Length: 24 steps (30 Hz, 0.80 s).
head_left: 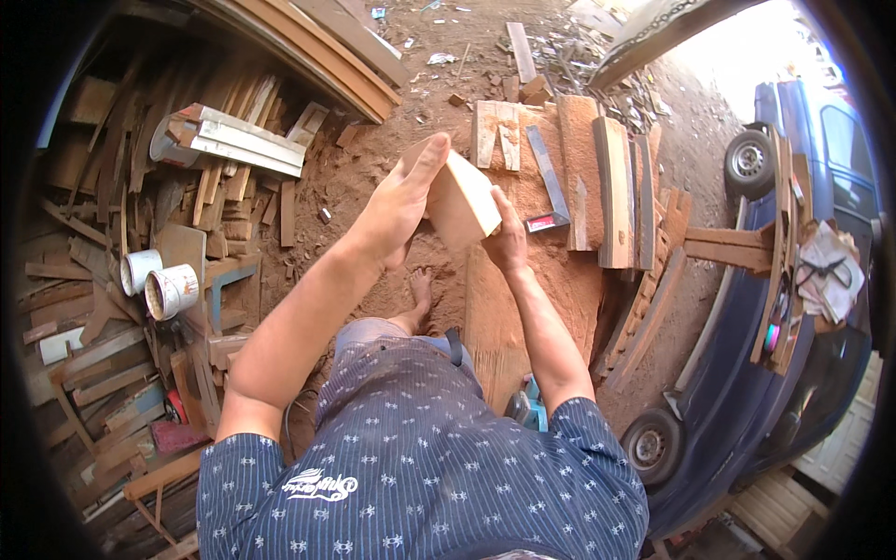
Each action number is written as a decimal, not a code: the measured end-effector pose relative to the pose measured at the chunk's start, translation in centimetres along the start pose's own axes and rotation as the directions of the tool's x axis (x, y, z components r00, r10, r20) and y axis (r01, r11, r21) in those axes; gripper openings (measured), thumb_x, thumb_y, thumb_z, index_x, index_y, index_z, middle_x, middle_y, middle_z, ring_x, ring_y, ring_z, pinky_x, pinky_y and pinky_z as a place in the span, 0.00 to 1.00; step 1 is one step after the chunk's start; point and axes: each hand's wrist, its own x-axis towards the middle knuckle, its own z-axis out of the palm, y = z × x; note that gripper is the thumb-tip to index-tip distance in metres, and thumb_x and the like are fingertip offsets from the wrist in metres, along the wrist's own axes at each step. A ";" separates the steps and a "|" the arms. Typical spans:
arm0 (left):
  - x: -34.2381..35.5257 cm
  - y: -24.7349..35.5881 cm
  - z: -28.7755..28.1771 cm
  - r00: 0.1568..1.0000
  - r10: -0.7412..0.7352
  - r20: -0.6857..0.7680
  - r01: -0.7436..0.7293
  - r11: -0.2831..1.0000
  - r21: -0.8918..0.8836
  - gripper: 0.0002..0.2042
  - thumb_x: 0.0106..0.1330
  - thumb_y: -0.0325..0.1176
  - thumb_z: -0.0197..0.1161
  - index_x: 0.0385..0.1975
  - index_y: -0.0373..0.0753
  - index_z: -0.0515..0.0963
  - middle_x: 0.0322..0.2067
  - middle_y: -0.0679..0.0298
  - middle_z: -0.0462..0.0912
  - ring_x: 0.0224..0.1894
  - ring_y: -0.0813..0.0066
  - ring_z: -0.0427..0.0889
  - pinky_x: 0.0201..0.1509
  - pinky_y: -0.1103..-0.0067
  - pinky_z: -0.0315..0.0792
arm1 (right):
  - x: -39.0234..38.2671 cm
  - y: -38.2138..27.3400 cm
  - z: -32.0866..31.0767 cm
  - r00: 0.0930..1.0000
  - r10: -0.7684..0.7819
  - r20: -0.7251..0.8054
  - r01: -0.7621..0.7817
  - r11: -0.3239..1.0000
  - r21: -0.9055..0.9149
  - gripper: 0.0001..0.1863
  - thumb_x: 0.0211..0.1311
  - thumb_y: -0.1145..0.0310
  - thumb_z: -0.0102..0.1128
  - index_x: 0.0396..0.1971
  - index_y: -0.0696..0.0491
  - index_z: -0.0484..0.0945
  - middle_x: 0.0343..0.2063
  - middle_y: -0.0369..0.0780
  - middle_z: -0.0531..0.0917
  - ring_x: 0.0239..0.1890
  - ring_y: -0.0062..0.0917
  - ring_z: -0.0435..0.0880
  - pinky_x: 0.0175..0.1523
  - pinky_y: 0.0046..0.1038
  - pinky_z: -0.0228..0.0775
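Note:
A pale, smooth-faced wooden block (464, 201) is held up in front of me between both hands, tilted. My left hand (406, 198) is closed against its left side, some of the fingers hidden behind it. My right hand (507, 235) grips the block's lower right edge, thumb on the near side. Just right of the block, a dark carpenter's square (549, 177) rests on the sawdust-covered workbench (532, 299). Part of a teal power tool (530, 406) shows beside my right upper arm.
Wood offcuts (112, 373) are heaped on the left, with two white buckets (173, 291) among them. Beams (613, 191) lie along the bench's right side. A blue vehicle (747, 373) stands at far right. My bare foot (420, 291) is on the dirt floor.

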 end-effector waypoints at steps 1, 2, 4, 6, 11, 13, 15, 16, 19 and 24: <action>0.2 0.7 0.3 0.999 0.003 0.038 -0.004 1.000 0.025 0.44 0.67 0.71 0.54 0.67 0.36 0.63 0.57 0.51 0.74 0.60 0.61 0.76 0.66 0.63 0.72 | 0.5 -0.4 0.4 0.999 0.019 -0.026 -0.015 0.992 0.123 0.37 0.55 0.57 0.76 0.62 0.55 0.71 0.52 0.51 0.83 0.54 0.43 0.83 0.58 0.36 0.77; 0.6 0.6 0.3 0.997 -0.014 0.077 0.019 0.998 -0.066 0.41 0.69 0.68 0.54 0.68 0.37 0.63 0.59 0.51 0.74 0.62 0.62 0.75 0.67 0.65 0.71 | 0.1 -0.7 -0.3 0.999 0.053 -0.014 -0.052 0.996 0.071 0.33 0.56 0.59 0.74 0.59 0.56 0.73 0.48 0.50 0.84 0.51 0.43 0.85 0.54 0.37 0.78; 2.4 -0.3 -0.6 0.990 -0.025 0.142 0.060 0.968 -0.246 0.37 0.72 0.62 0.55 0.69 0.38 0.65 0.62 0.52 0.73 0.65 0.65 0.73 0.69 0.69 0.69 | 0.6 -3.6 -2.8 0.994 0.105 0.010 -0.105 0.994 -0.023 0.24 0.58 0.62 0.71 0.51 0.57 0.77 0.41 0.50 0.87 0.44 0.43 0.87 0.47 0.37 0.79; 2.3 -1.9 -0.3 0.992 -0.016 0.129 0.027 0.996 -0.084 0.38 0.74 0.61 0.53 0.72 0.36 0.60 0.66 0.48 0.69 0.69 0.62 0.68 0.72 0.68 0.65 | -1.3 -4.8 -5.4 0.990 0.138 -0.019 -0.137 0.990 0.034 0.22 0.57 0.62 0.71 0.48 0.58 0.78 0.38 0.49 0.87 0.40 0.43 0.88 0.44 0.38 0.79; 0.8 -17.9 -2.2 0.955 -0.250 0.162 0.139 0.855 0.500 0.39 0.74 0.47 0.57 0.75 0.30 0.48 0.73 0.42 0.56 0.75 0.54 0.58 0.79 0.65 0.54 | -4.4 -8.6 -7.8 0.925 0.381 0.008 -0.376 0.908 0.188 0.23 0.57 0.62 0.70 0.47 0.61 0.80 0.39 0.53 0.87 0.42 0.45 0.88 0.47 0.39 0.80; -1.8 -24.7 -3.1 0.877 -0.371 0.306 0.037 0.686 0.727 0.47 0.66 0.43 0.67 0.76 0.29 0.44 0.74 0.39 0.53 0.76 0.51 0.56 0.79 0.64 0.53 | -5.1 -8.0 -7.4 0.878 0.478 0.027 -0.478 0.871 0.116 0.23 0.57 0.61 0.70 0.46 0.62 0.80 0.37 0.55 0.87 0.41 0.46 0.88 0.47 0.41 0.80; -4.5 -29.5 -3.7 0.781 -0.397 0.482 -0.161 0.617 0.770 0.59 0.57 0.45 0.76 0.76 0.29 0.36 0.73 0.34 0.50 0.77 0.47 0.53 0.79 0.63 0.53 | -5.4 -7.2 -6.9 0.761 0.636 0.130 -0.634 0.771 -0.063 0.26 0.55 0.58 0.70 0.44 0.66 0.80 0.36 0.57 0.87 0.41 0.47 0.88 0.48 0.42 0.80; -5.8 -30.2 -3.5 0.744 -0.404 0.533 -0.213 0.612 0.762 0.64 0.52 0.46 0.78 0.76 0.31 0.31 0.73 0.29 0.47 0.76 0.43 0.53 0.79 0.63 0.53 | -5.7 -6.6 -6.5 0.712 0.683 0.163 -0.670 0.730 -0.133 0.27 0.54 0.57 0.70 0.44 0.67 0.80 0.36 0.57 0.87 0.41 0.46 0.88 0.49 0.41 0.80; -7.7 -31.8 -2.8 0.714 -0.319 0.623 -0.250 0.716 0.652 0.74 0.44 0.51 0.83 0.73 0.26 0.23 0.72 0.26 0.44 0.77 0.44 0.52 0.79 0.66 0.52 | -5.9 -5.9 -5.1 0.625 0.745 0.230 -0.708 0.666 -0.234 0.29 0.51 0.54 0.67 0.41 0.69 0.81 0.37 0.59 0.86 0.44 0.46 0.87 0.51 0.42 0.79; -8.8 -31.2 -1.3 0.822 -0.077 0.564 -0.221 0.870 0.441 0.68 0.52 0.47 0.80 0.73 0.26 0.24 0.73 0.35 0.50 0.76 0.54 0.55 0.78 0.68 0.52 | -4.9 -5.0 -4.5 0.608 0.747 0.270 -0.735 0.658 -0.167 0.31 0.58 0.46 0.67 0.41 0.66 0.83 0.39 0.55 0.87 0.46 0.42 0.87 0.52 0.40 0.78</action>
